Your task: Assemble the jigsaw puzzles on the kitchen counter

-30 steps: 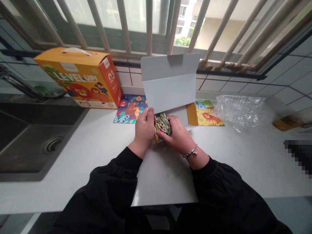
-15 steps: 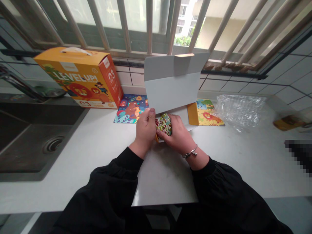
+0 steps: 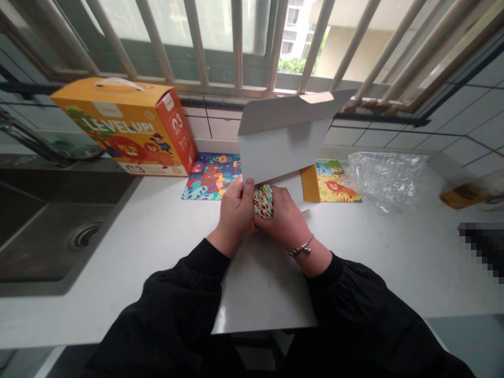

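An open cardboard box (image 3: 286,149), white inside with orange side flaps, stands on the counter with its lid raised. My left hand (image 3: 235,206) is closed on the box's left side, thumb on top; its other fingers are mostly hidden. My right hand (image 3: 289,216), with a charm bracelet at the wrist, is wrapped round a thick bunch of colourful puzzle pieces (image 3: 263,202) at the left end of the box. The pieces sit between my two hands, their edges facing up. The box floor is partly hidden behind my right hand.
A large orange carton (image 3: 129,131) marked "LEVEL UP!" stands back left, beside a dark sink (image 3: 43,226). Picture sheets, one blue (image 3: 210,177) and one yellow (image 3: 337,186), lie behind the box. Crumpled clear plastic (image 3: 388,178) rests at right. Window bars line the back.
The bunch of puzzle pieces has become more compact and sits slightly more upright in my right hand. The box's raised lid has tilted and shifted a little to the right.
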`<state>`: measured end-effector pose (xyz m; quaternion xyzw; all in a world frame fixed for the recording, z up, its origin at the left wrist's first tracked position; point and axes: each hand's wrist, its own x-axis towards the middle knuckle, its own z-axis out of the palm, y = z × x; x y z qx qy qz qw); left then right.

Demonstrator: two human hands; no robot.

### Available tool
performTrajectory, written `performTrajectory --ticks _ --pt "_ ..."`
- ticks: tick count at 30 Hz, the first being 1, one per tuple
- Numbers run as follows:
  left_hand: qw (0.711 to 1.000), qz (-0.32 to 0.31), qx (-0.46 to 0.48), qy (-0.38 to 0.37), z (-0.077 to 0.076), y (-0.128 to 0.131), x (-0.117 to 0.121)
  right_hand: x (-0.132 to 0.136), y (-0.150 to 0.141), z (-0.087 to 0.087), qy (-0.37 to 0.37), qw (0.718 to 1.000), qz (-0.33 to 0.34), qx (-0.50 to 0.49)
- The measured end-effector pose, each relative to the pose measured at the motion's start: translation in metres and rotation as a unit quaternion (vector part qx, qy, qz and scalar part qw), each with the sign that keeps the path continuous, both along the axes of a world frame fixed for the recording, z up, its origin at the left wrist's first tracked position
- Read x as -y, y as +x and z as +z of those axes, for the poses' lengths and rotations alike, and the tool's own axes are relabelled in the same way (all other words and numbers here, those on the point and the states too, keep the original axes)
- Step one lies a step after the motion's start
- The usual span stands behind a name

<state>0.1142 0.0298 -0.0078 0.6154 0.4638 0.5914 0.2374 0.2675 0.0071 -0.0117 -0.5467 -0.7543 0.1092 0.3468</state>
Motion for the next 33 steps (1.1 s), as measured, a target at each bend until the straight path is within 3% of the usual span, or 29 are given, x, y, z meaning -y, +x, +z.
performTrajectory --ticks 14,21,25,27,29,33 --pt "1.000 -0.005 -0.023 0.005 -0.005 -0.002 -0.002 -0.003 0.000 0.001 0.012 1.000 -0.008 0.013" --pt "0.999 0.027 -0.024 -0.016 -0.002 -0.005 -0.003 0.000 0.013 0.007 -0.026 0.995 -0.040 -0.086" --pt "0.999 0.036 -0.003 -0.014 -0.003 -0.008 -0.006 -0.001 0.022 0.013 -0.059 0.983 -0.005 -0.176" --pt "0.999 0.040 0.004 -0.023 -0.005 -0.010 -0.009 -0.003 0.030 0.016 -0.103 0.960 0.049 -0.254" --pt "0.998 0.058 0.006 -0.033 -0.008 -0.014 -0.013 -0.003 0.041 0.019 -0.163 0.920 0.128 -0.333" --pt "0.993 0.111 0.015 -0.043 -0.016 -0.022 -0.022 0.002 0.056 0.021 -0.344 0.797 0.336 -0.365"
